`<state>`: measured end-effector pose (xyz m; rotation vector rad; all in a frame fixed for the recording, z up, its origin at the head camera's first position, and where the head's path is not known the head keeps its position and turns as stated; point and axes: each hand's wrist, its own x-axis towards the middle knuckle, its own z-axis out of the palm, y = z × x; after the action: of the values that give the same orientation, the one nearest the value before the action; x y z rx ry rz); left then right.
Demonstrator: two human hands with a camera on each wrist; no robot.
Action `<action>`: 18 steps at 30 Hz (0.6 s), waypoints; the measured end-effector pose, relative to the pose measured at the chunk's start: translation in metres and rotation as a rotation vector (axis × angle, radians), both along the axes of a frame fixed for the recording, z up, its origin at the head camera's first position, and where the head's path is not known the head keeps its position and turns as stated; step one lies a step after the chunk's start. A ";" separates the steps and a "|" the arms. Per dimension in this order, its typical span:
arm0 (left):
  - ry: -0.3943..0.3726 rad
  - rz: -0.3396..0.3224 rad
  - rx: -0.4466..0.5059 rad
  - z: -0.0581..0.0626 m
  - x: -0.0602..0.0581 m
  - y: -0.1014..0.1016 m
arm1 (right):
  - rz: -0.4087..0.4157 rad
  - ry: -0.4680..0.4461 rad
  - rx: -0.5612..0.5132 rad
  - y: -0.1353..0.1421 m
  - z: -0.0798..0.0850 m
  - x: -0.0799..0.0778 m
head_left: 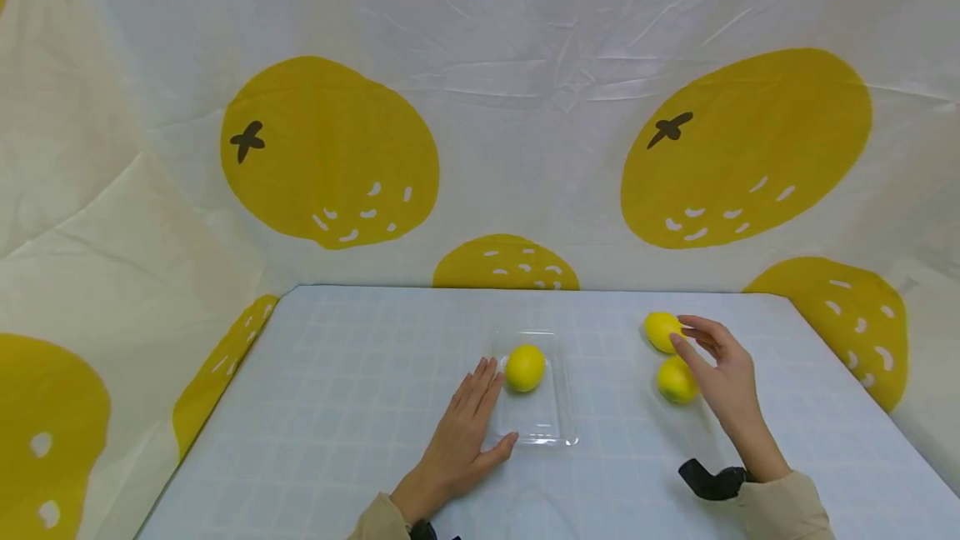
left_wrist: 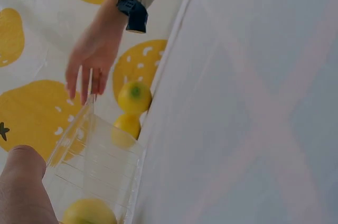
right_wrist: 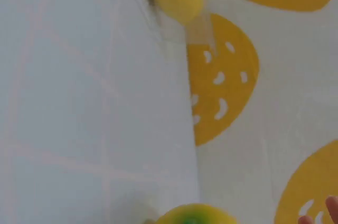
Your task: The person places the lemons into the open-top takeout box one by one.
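Note:
A clear plastic tray lies on the table with one yellow lemon inside, toward its far left. My left hand rests along the tray's left side, fingers straight and thumb spread at the near left corner. Two more lemons sit to the right, a far one and a nearer one with a greenish end. Close beside and over them is my right hand, thumb and fingers bent and apart. The left wrist view puts this right hand above the lemons with nothing in its grasp.
A pale checked cloth covers the table. Behind it and along the sides hangs a white curtain printed with big yellow fruit. Dark bands sit at both wrists below beige sleeves.

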<state>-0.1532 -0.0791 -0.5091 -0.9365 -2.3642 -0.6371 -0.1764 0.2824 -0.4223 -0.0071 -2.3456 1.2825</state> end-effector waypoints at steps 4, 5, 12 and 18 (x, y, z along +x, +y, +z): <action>0.006 0.001 -0.002 0.000 0.000 0.000 | -0.081 -0.108 -0.104 0.021 -0.017 0.004; 0.006 0.002 -0.003 0.000 0.000 0.000 | -0.096 -0.134 -0.114 0.025 -0.022 0.004; -0.004 -0.004 0.016 0.000 0.000 0.001 | -0.090 -0.216 -0.237 0.043 -0.057 0.007; 0.010 -0.001 0.011 0.000 0.000 0.001 | -0.046 -0.232 -0.244 0.041 -0.074 0.008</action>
<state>-0.1527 -0.0779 -0.5091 -0.9338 -2.3496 -0.6429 -0.1684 0.3238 -0.4960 -0.3006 -2.3425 1.6117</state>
